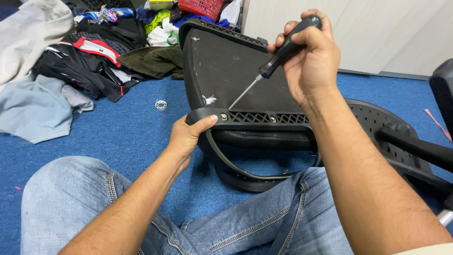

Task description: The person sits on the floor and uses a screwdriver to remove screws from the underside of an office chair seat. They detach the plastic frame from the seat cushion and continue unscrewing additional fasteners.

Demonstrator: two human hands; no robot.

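right hand (pixel 311 56) was wrapped tight round the screwdriver (pixel 283 49), tip angled down just beside the screw (pixel 223 115) on the chair part (pixel 236 66). left hand (pixel 188 137) clamped the frame end right below that screw. looked like the screw-driving step; next move called for seating the tip squarely.

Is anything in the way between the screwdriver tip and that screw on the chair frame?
Nothing visible. The right hand holds the screwdriver, whose tip meets the screw on the black frame. The left hand grips the frame's end just beside the screw, not over it.
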